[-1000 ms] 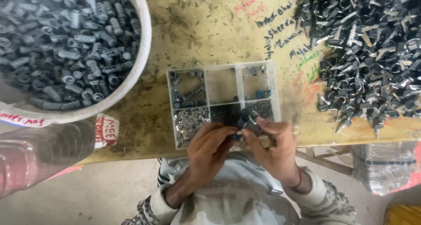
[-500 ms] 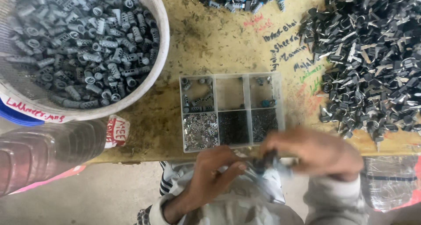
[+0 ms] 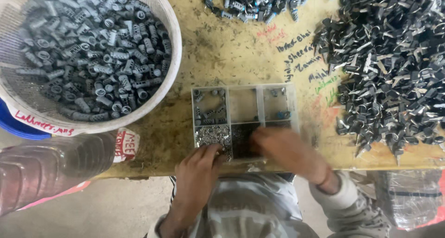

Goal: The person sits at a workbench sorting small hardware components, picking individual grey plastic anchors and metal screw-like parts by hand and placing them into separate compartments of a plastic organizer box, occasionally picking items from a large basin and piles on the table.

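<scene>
While both hands hover, clear plastic compartment box [image 3: 245,92], left hand [image 3: 197,171] fingers curled, right hand [image 3: 282,150] blurred, grip unclear.

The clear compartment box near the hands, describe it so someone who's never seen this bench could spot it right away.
On the scuffed yellow bench, between the white basket of grey plastic cylinders on one side and the heap of dark metal parts on the other, sits the clear compartment box. Both hands reach into its near row. It alone is divided into six small cells.

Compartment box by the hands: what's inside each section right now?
The clear compartment box holds grey cylinders top left, few bits top middle, a bluish piece top right, shiny small parts bottom left, dark parts bottom middle. The right hand covers the bottom right; the left hand touches its front edge.
</scene>
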